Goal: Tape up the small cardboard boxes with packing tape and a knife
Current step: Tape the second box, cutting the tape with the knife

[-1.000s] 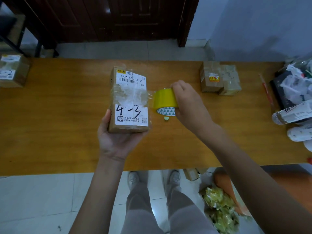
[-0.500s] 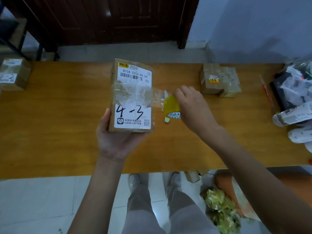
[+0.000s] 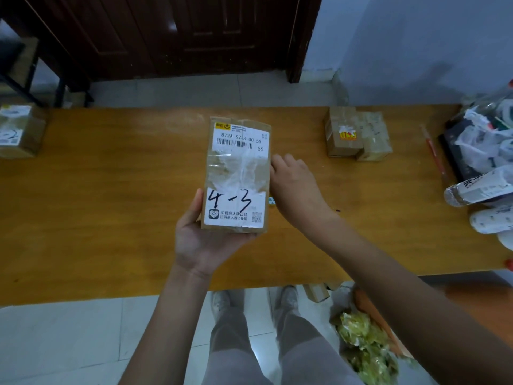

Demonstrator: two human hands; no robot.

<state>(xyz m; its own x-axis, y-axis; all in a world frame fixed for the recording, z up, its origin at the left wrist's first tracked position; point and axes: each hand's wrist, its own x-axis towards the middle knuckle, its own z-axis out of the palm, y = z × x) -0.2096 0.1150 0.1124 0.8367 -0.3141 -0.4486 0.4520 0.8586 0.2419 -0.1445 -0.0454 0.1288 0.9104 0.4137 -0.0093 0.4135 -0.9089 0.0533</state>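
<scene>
I hold a small cardboard box (image 3: 238,173) above the wooden table (image 3: 111,204). It has a barcode label, a label marked "4-3" and clear tape across its middle. My left hand (image 3: 202,240) grips its near end from below, thumb on the left edge. My right hand (image 3: 294,187) is against the box's right side, fingers curled down and away from me. Only a sliver of the yellow tape roll (image 3: 271,201) shows between that hand and the box. A thin red knife (image 3: 433,151) lies on the table at the right.
Two taped small boxes (image 3: 358,137) sit at the table's back right, another box (image 3: 19,132) at the far left. Plastic bags and a bottle (image 3: 477,187) crowd the right end. On the floor lie a yellowish bag (image 3: 363,343) and a small box (image 3: 316,291).
My right hand has carried the tape roll from out at the right down against the box's right side, where it is now almost hidden. The box has risen slightly.
</scene>
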